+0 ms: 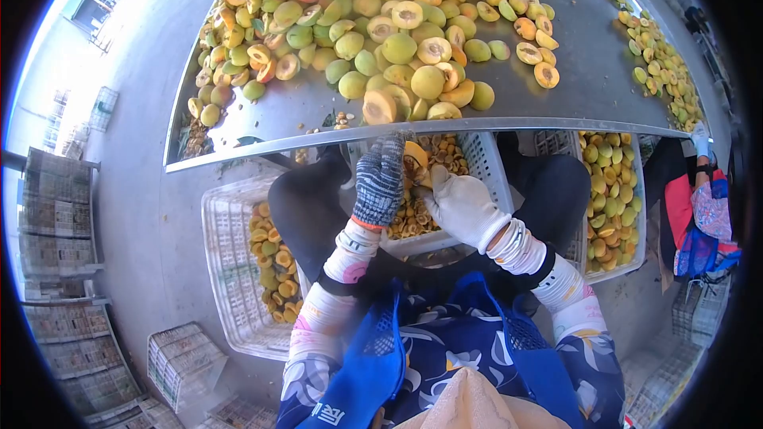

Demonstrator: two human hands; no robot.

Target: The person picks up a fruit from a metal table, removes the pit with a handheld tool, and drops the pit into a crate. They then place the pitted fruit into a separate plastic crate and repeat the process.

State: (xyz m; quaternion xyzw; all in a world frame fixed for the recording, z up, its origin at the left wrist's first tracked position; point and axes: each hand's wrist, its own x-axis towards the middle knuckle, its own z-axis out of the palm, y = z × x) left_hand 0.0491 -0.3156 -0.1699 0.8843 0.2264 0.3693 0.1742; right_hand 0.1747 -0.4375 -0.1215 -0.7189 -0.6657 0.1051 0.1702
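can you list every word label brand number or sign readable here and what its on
Nothing can be quoted with certainty.
Blue fabric apron: white printed characters near the picture's bottom edge, turned on their side and too blurred to read surely.
White sleeve with pink print on the left arm: small dark marks, too small to tell whether they are lettering.
White lattice-walled plastic crate at the left: no lettering can be made out.
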